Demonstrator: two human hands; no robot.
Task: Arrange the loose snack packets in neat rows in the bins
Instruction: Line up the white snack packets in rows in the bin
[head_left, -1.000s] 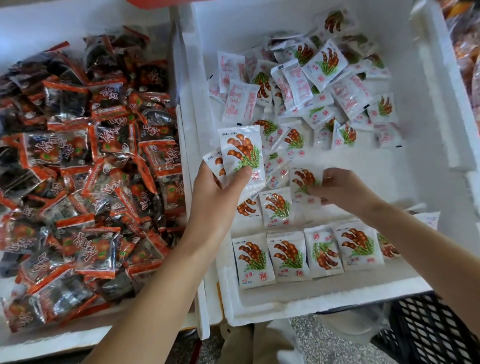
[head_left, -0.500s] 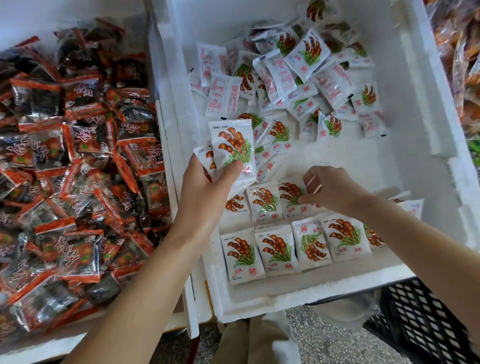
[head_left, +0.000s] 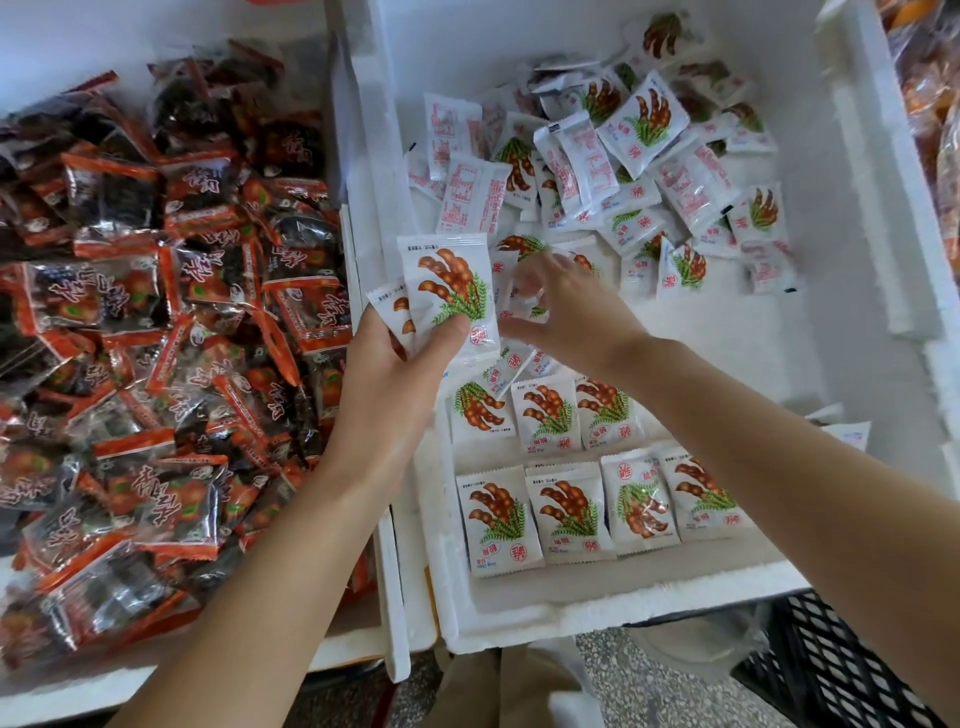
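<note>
Left grip (head_left: 395, 374) holds white packets (head_left: 449, 291); right grip (head_left: 571, 317), blurry over the loose pile (head_left: 623, 171), I cannot tell; lay the next packet flat beside the short row (head_left: 545, 410).

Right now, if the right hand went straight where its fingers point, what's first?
Probably the loose white packets just ahead, then the held packets in the left hand. The right hand is blurred; depth unclear.

Bright, even light, soft shadows — right hand (head_left: 566, 312) motion-blurred, edges bowed by wide lens.
</note>
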